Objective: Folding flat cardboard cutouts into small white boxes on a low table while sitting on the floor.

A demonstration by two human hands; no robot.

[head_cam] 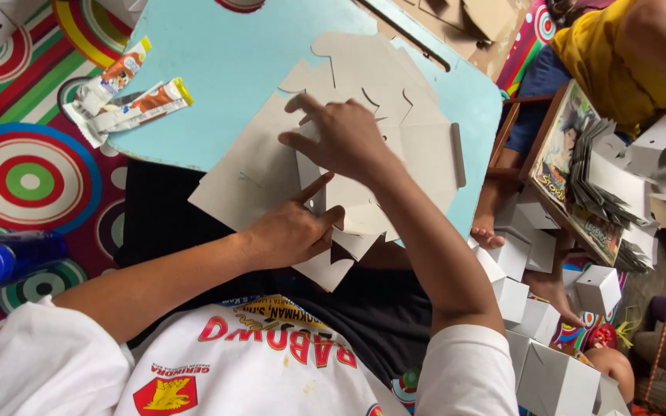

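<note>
The person's left hand (290,231) lies flat on a die-cut cardboard blank (333,162), thumb raised, fingers spread and pressing a flap near the lower edge. The right hand (344,139) rests further up the same blank, fingers extended and bearing on a panel; neither hand is closed around anything. The blank lies across the near edge of the light blue bench (233,62), part overhanging the lap.

Judgement: a clean fold calls for firm pressure held on the flat panel by one hand while the other works the flap along its scored line, keeping the edges square.

The blank is pale grey-brown, thin, with curved tabs and slits, apparently several sheets stacked. Two sachets (125,100) lie at the bench's left corner. Folded white boxes (533,323) are piled to the right.
</note>
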